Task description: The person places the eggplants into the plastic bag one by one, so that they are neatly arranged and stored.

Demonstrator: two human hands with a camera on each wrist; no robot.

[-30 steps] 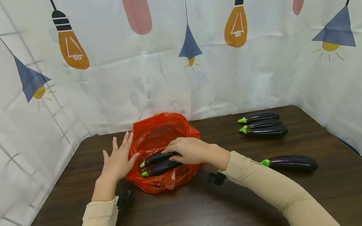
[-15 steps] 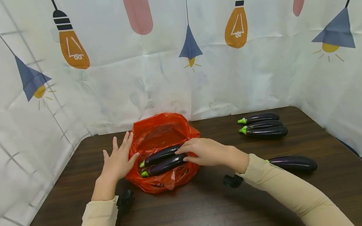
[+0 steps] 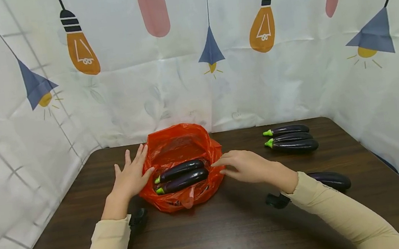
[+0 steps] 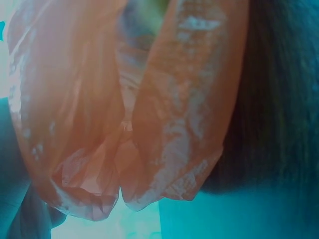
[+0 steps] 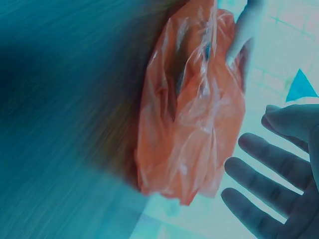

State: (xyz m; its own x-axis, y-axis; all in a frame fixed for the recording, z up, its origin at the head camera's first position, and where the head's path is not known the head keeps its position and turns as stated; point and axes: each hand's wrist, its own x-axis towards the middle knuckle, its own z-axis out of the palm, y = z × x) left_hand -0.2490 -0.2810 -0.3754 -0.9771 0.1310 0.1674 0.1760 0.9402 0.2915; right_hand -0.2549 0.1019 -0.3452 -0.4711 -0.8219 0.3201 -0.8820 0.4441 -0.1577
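Observation:
A red plastic bag (image 3: 179, 202) lies with its mouth spread wide on the dark table. Inside it rest two eggplants, a rear one (image 3: 181, 169) and a front one (image 3: 185, 181), green stems to the left. My left hand (image 3: 130, 182) rests against the bag's left rim, fingers spread. Just off the right rim is my right hand (image 3: 246, 167), holding nothing; the right wrist view shows its fingers (image 5: 269, 159) apart and relaxed beside the bag (image 5: 192, 124). Red plastic (image 4: 184, 109) fills most of the left wrist view.
Three more eggplants (image 3: 294, 146) lie grouped at the table's back right. Another eggplant (image 3: 331, 179), partly hidden by my right sleeve (image 3: 336, 207), lies nearer. A printed white curtain (image 3: 187, 84) stands behind the table (image 3: 206, 240).
My right hand has let go of the eggplants in the bag and drawn back to the right, past the rim. The left hand stays in place.

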